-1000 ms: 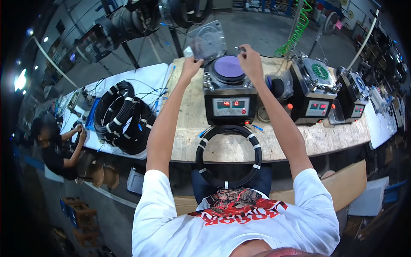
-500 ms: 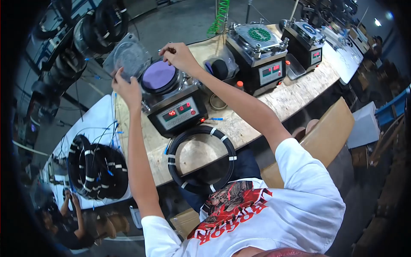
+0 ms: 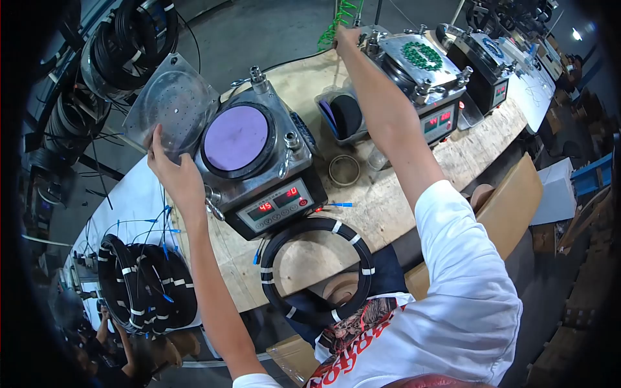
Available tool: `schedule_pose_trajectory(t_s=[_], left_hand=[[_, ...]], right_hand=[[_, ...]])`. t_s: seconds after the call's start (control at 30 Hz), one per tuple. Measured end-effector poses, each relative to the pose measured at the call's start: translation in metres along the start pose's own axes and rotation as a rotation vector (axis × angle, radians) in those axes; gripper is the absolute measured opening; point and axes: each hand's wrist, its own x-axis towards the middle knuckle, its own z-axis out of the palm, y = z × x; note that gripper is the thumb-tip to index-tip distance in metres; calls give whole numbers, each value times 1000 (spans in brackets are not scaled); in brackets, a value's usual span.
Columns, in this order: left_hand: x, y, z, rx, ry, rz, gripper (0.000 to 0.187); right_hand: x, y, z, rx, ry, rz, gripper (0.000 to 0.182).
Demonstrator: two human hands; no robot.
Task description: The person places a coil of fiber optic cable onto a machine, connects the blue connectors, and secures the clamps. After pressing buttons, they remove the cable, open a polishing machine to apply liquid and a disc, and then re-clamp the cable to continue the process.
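My left hand (image 3: 174, 174) grips the lower edge of a square metal plate (image 3: 184, 107) with small holes, tilted beside the nearest polishing machine (image 3: 278, 168). A round purple pad (image 3: 236, 137) lies on that machine's dark turntable. My right arm is stretched far forward, and my right hand (image 3: 347, 40) is closed at the foot of a green coiled hose (image 3: 336, 29). What its fingers hold is hidden. In front of the machine lies a black cable coil (image 3: 275, 291) with white tape bands, overhanging the table edge.
A second polishing machine (image 3: 440, 119) carries a plate with a green ring of connectors; a third machine (image 3: 498, 90) stands beyond. A tub of pads (image 3: 343, 116) and a tape roll (image 3: 344, 170) sit between machines. More cable coils (image 3: 145, 284) lie left. Another person (image 3: 107, 349) is at lower left.
My right hand has gone from above the purple pad to the green hose at the far edge. My left hand still has the plate. The view has shifted nearer to the first machine.
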Motion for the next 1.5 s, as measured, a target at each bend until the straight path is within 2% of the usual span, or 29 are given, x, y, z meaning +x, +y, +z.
schedule_pose_trajectory(t_s=[0.1, 0.17, 0.23, 0.27, 0.37, 0.4, 0.5, 0.57, 0.63, 0.7, 0.77, 0.8, 0.9, 0.97, 1.03, 1.1, 1.13, 1.23, 1.37, 1.4, 1.5], left_hand=[[0, 4, 0, 7, -4, -13, 68], [1, 7, -1, 0, -14, -26, 68], [0, 10, -2, -17, -46, -47, 67], [1, 11, -1, -35, -40, -59, 66], [1, 9, -1, -9, -30, -40, 65], [-1, 9, -2, -3, -15, -43, 65], [0, 11, 0, 1, 15, -30, 64], [0, 3, -1, -1, 19, 12, 64], [0, -3, 0, -16, 26, 19, 64], [1, -5, 1, -31, 37, 29, 63], [2, -12, 5, -28, 62, 83, 62], [3, -16, 6, -22, 75, 109, 62], [-1, -14, 6, -3, 115, 50, 60], [-2, -7, 3, -46, 152, -15, 58], [-7, 0, 5, -48, 234, -73, 54], [-8, -1, 5, -53, 241, -82, 52], [-9, 2, 3, -53, 241, -114, 51], [-11, 9, 2, -63, 236, -180, 49], [-13, 9, 2, -69, 255, -196, 46], [-12, 10, 1, -70, 258, -196, 45], [-15, 15, -1, -52, 264, -199, 42]], right_hand=[[43, 29, 11, 26, 160, 127, 53], [38, 19, 11, 12, 144, 123, 59], [61, 35, -4, -132, -9, 186, 74], [91, 68, 1, -55, -73, 105, 71], [42, 27, 1, -359, 66, 166, 58], [32, 32, 5, -281, 45, 143, 48], [-5, 33, -7, -108, -296, -1, 61], [-62, -14, -14, -124, -344, 229, 63], [-89, -26, -7, -22, -332, 401, 66], [-91, -20, -12, -10, -538, 243, 63], [-129, -38, -25, -57, -538, 82, 57], [-117, -23, -21, 39, -600, 2, 41], [-149, -80, -55, 115, -782, -98, 30], [-151, -98, -62, 113, -634, -174, 28], [-149, -125, -85, -147, -507, -389, 22], [-157, -148, -104, -257, -447, -502, 16], [-166, -163, -113, -295, -500, -542, 20], [-224, -201, -129, -76, -449, -293, 24], [-302, -240, -134, 63, -532, -205, 39], [-305, -232, -126, 48, -541, -293, 44], [-362, -239, -117, 30, -678, -351, 45]])
